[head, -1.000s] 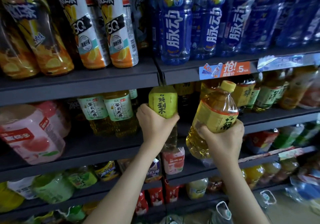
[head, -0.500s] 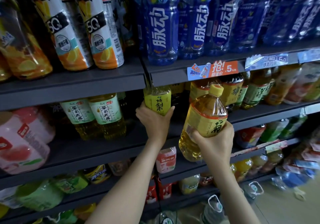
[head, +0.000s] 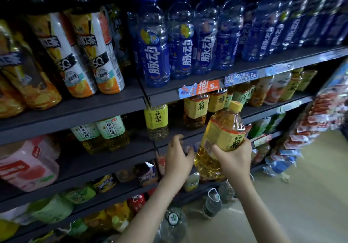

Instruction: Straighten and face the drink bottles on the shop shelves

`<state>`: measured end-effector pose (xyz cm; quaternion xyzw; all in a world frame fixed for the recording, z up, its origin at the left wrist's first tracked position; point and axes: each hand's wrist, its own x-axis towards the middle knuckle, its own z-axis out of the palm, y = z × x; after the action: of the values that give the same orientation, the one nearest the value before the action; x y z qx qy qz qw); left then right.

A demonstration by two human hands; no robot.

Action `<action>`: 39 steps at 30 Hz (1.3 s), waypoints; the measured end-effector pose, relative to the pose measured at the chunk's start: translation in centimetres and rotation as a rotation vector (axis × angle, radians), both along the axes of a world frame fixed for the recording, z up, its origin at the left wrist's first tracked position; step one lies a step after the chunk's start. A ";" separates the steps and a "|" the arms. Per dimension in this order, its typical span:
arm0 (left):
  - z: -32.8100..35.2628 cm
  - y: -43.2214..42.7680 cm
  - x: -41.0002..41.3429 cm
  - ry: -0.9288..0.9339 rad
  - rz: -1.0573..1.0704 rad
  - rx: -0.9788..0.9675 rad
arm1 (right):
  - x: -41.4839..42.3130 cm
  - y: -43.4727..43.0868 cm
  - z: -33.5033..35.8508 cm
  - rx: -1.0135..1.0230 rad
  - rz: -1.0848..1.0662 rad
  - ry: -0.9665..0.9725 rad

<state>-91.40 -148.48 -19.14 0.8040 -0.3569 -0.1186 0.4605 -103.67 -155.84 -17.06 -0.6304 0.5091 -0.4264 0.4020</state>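
Right hand: my right hand (head: pixel 233 160) grips a clear plastic bottle of amber tea with a yellow label and yellow cap (head: pixel 222 135), fingers and thumb curled round the lower edge of its label.
Left hand: my left hand (head: pixel 177 158) holds nothing; its fingers are loosely bent and spread, just left of the held bottle's base. It is blurred, so I cannot tell whether the fingertips touch the shelf edge.
Held bottle: off the shelf, in front of the middle dark grey metal shelf (head: pixel 113 160), tilted with its cap up and to the right.
Same shelf: a clear bottle with a yellow-green label (head: pixel 156 119) stands upright above my left hand, label forward. To its right stands a row of amber bottles with yellow labels (head: pixel 195 109); to its left, two bottles with pale green labels (head: pixel 110 128).
Shelf above: blue-labelled clear bottles with blue caps (head: pixel 155 54), and an orange price tag (head: pixel 208 87) on the shelf's front edge.
Room: a beige floor (head: pixel 282 195) on the right, with a rack of red snack packets (head: pixel 310 122).
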 end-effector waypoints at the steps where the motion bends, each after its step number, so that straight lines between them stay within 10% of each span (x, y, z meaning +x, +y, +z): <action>1: 0.4 -0.2 -0.1 -0.004 0.005 0.010 | -0.4 -0.5 0.1 0.017 -0.006 -0.003; 21: -1.7 -19.6 -0.4 0.007 0.514 -0.170 | -1.8 -17.2 -4.6 -0.002 0.241 -0.041; 39: -6.2 -16.6 2.4 -0.220 0.643 -0.412 | 3.3 -15.6 -7.3 -0.202 0.260 -0.410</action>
<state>-88.98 -165.06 -25.38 0.7733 -0.1503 0.1926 0.5850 -100.38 -171.47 -24.32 -0.6279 0.2868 -0.5386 0.4831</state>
